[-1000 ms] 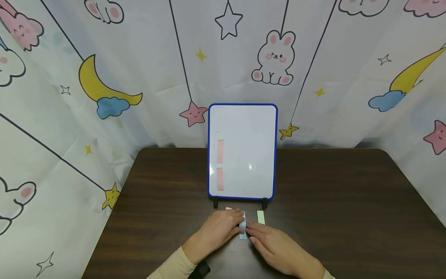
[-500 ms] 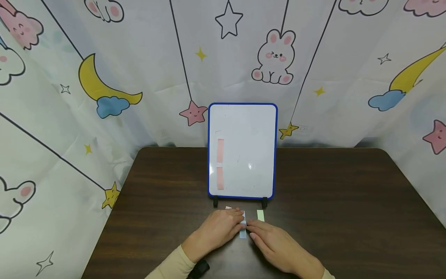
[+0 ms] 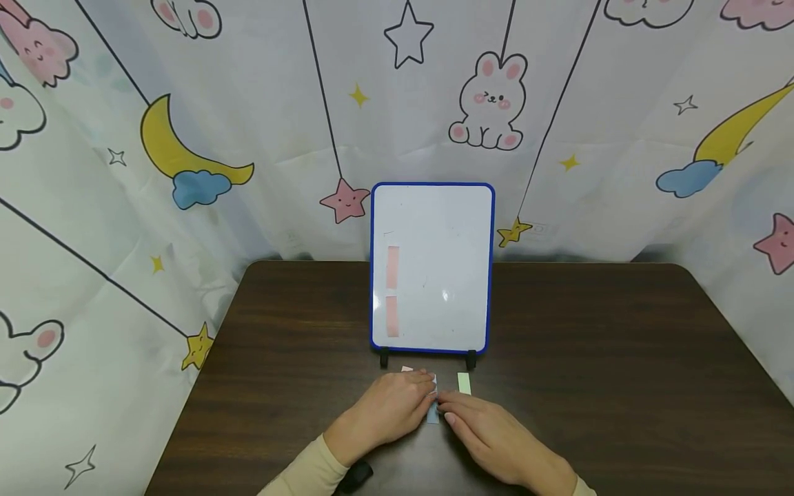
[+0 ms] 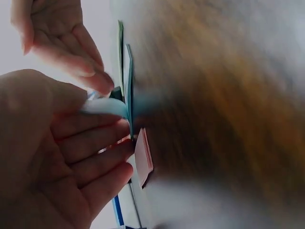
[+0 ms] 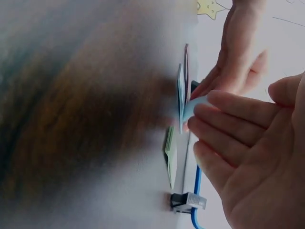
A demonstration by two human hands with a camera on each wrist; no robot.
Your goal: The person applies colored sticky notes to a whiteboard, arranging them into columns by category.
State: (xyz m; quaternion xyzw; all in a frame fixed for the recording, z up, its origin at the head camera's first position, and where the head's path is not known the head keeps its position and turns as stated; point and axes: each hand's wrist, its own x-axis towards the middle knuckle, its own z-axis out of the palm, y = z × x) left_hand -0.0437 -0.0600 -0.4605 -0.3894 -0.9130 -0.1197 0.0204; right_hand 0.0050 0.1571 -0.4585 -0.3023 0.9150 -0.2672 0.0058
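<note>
A pad of narrow light-blue sticky notes (image 3: 433, 415) lies on the table between the two hands. The left hand (image 3: 387, 412) covers its upper part; in the left wrist view, a blue strip (image 4: 107, 107) bends up off the pad and is pinched by the left thumb and fingers. Beside the pad, the right hand (image 3: 496, 437) has its fingers fairly straight, with fingertips close to the blue pad; exact contact is hard to tell. Left of the blue pad is a pink pad (image 4: 144, 158), mostly hidden in the head view. A green pad (image 3: 464, 383) lies to the right.
A blue-framed whiteboard (image 3: 443, 275) stands upright on black feet behind the pads. Two pink strips (image 3: 392, 317) are stuck on its left side. The dark wooden table (image 3: 589, 344) extends to both sides, with a patterned curtain (image 3: 248, 69) behind.
The left thumb has slid slightly away from the body along the blue pad, covering more of its middle. The right hand stays nearly in place.
</note>
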